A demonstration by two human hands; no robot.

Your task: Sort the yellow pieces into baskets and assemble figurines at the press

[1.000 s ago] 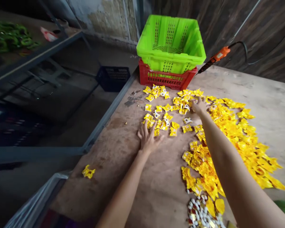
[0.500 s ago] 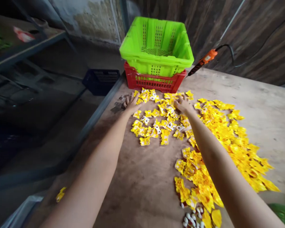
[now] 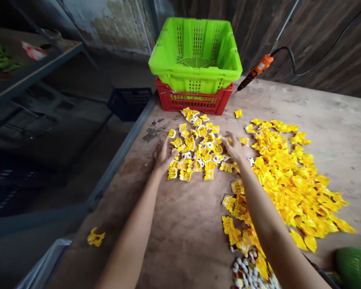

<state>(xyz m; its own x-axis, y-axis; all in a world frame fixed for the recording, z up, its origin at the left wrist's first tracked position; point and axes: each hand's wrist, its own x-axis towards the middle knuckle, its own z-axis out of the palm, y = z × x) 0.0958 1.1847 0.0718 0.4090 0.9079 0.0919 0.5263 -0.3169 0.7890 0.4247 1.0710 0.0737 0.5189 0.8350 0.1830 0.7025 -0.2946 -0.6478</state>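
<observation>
Both bare hands frame a loose cluster of small yellow-and-white moulded pieces (image 3: 195, 154) on the wooden tabletop; some show dark eye-like spots. My left hand (image 3: 165, 155) is at the cluster's left edge, fingers apart, its thumb against the nearest pieces. On the right edge my right hand (image 3: 234, 148) reaches down with spread fingers, touching or just over a few pieces. Neither hand grips anything I can see. To the right of my right forearm spreads a large heap of yellow pieces (image 3: 297, 188), partly hidden by that arm.
A bright green crate (image 3: 195, 74) sits in a red crate (image 3: 195, 102) at the back. Beside them an orange-handled tool (image 3: 260, 66) hangs on a cord. Small white-tipped parts (image 3: 243, 269) and a green container (image 3: 353, 265) lie near right. One yellow piece (image 3: 95, 237) lies near left.
Both hands have come back toward me from the far side of the cluster. The small pieces between them are bunched more closely, with some drawn nearer.
</observation>
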